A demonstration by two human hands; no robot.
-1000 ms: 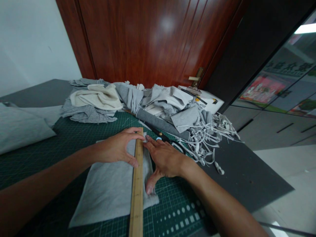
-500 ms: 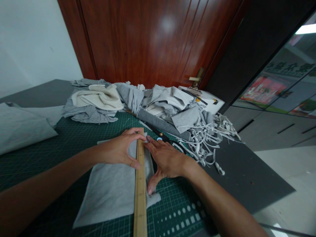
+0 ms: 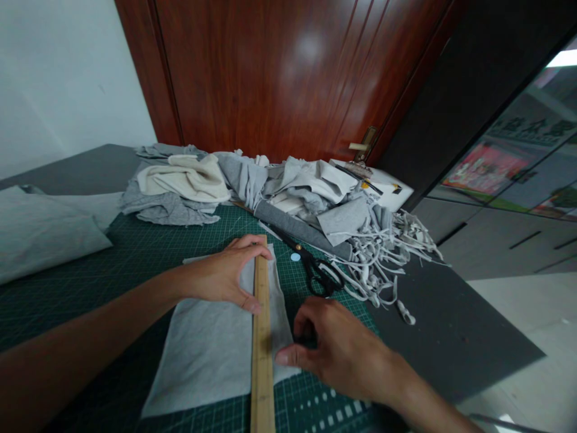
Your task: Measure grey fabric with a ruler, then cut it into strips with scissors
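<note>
A pale grey fabric piece (image 3: 202, 349) lies flat on the green cutting mat (image 3: 311, 379). Across it, near its right edge, runs a long wooden ruler (image 3: 261, 343). My left hand (image 3: 229, 273) holds the ruler down near its far end, fingertips over the top and thumb on the side. My right hand (image 3: 333, 343) is to the right of the ruler, fingers curled and thumb apart from them. Its thumb tip is over the fabric's lower right edge; whether it touches cannot be told. Black scissors (image 3: 318, 267) lie beyond my right hand.
Behind the mat is a heap of grey and cream fabric (image 3: 189, 180), with a dark grey roll (image 3: 302, 228) in front. Tangled fabric strips (image 3: 374, 264) spread at the right. Another folded pale cloth (image 3: 49, 234) lies at the left. A door (image 3: 279, 78) stands behind the table.
My right hand has left the ruler's far right side and come nearer and to the right, its fingers curling. The scissors' handles now show. My left hand stays on the ruler.
</note>
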